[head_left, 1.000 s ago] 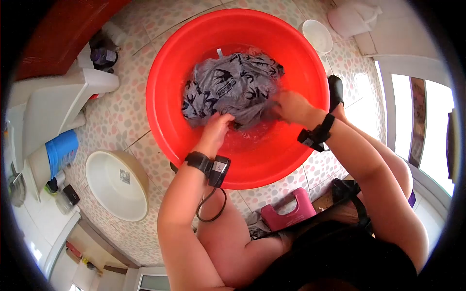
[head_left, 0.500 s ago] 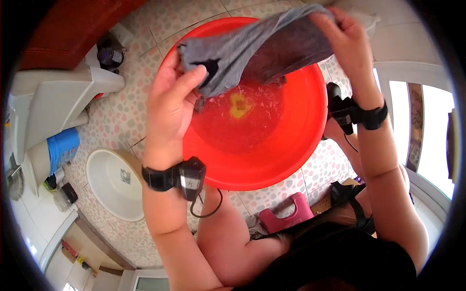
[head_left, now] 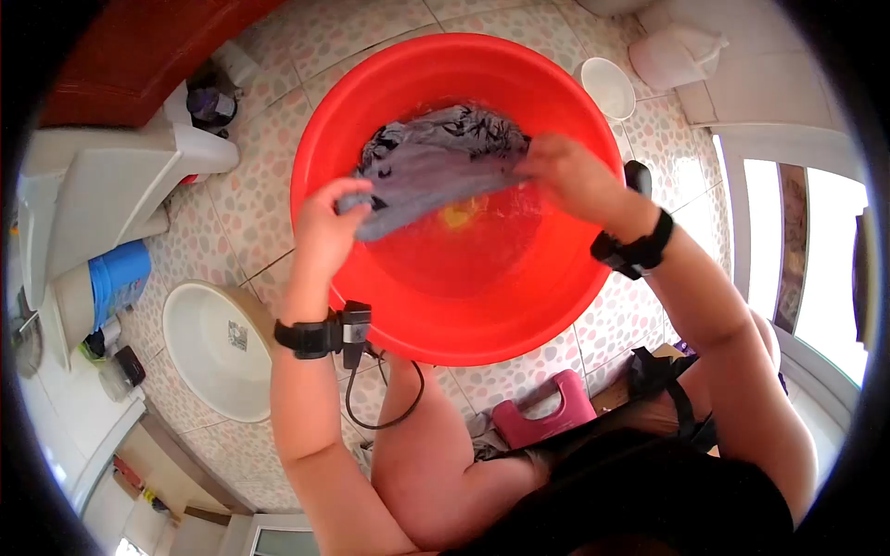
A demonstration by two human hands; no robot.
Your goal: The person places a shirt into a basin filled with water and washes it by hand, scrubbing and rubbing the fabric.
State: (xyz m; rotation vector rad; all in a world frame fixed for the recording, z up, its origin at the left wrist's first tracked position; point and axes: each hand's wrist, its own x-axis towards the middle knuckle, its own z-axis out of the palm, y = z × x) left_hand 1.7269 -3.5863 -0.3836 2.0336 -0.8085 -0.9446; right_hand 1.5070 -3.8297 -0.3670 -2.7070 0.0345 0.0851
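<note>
A grey cloth with black prints [head_left: 436, 171] is spread in the upper part of a large red basin [head_left: 464, 329], partly in the water. My left hand [head_left: 326, 227] pinches the cloth's lower left corner near the basin's left wall. At the cloth's right end, my right hand [head_left: 567, 176] is closed on its edge, a little blurred. Between the hands the near edge of the cloth is stretched. Just below it a yellow patch [head_left: 457, 215] shows through the water on the basin's bottom. Both wrists wear black straps with small boxes.
A cream basin [head_left: 218, 357] stands on the tiled floor at left, below a blue container [head_left: 120, 278]. At the upper right are a white bowl [head_left: 608, 88] and a pale jug [head_left: 677, 57]. A pink stool [head_left: 547, 412] lies near my legs.
The cloth was lifted out above the basin half a second ago and is now lowered back into it. Both hands have come down with it, holding its edge.
</note>
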